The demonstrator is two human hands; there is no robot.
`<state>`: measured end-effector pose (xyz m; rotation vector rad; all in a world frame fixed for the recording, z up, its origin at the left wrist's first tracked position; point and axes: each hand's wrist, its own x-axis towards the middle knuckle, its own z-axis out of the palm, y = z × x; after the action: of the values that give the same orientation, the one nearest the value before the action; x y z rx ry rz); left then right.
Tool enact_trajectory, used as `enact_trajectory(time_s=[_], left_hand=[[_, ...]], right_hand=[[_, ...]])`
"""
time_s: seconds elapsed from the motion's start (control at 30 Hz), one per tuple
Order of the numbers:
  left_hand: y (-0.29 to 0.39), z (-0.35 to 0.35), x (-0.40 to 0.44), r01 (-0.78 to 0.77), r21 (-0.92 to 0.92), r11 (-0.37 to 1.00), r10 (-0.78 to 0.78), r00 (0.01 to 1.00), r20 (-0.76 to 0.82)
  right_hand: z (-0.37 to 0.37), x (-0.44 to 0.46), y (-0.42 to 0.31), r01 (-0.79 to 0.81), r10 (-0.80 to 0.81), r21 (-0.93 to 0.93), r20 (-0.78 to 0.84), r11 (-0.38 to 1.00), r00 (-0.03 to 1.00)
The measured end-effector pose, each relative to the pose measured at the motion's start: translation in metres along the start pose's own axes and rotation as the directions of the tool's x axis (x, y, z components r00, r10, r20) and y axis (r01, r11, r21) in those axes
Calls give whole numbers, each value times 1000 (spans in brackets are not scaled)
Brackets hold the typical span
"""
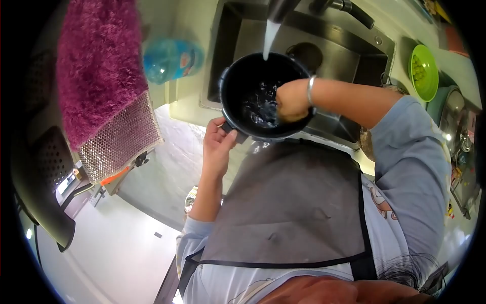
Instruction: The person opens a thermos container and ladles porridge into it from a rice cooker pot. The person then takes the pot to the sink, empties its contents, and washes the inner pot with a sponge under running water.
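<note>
A black pot is held over the near edge of the sink, with water in it. Water runs from the faucet into the pot. My left hand grips the pot's short handle, thumb on top and fingers underneath. Inside the pot is my right hand, wearing a bracelet at the wrist. Its fingers are curled into a fist near the right inner wall; whatever they hold, if anything, is hidden.
Behind the pot lies the metal sink. A blue plastic bottle is on the left, near a hanging purple cloth. To the right, a green bowl contains small green pieces, beside a pot with a glass lid.
</note>
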<state>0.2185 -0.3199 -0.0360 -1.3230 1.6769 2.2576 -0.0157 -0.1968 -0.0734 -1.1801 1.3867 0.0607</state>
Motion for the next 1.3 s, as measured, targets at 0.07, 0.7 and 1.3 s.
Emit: enact_trajectory(time_s=[0.07,0.7,1.3], left_hand=[[2,4,-1,-17,-41,999,17,1000,-4],[4,10,-7,-37,51,998,35,998,45],[-10,-7,-1,5,15,1000,-4,998,-65]], right_hand=[[-8,-13,-15,24,-3,412,-51,911,999],[5,6,29,-139,-279,-745,-408,653,869],[25,62,-26,303,-226,609,-202,733,953]])
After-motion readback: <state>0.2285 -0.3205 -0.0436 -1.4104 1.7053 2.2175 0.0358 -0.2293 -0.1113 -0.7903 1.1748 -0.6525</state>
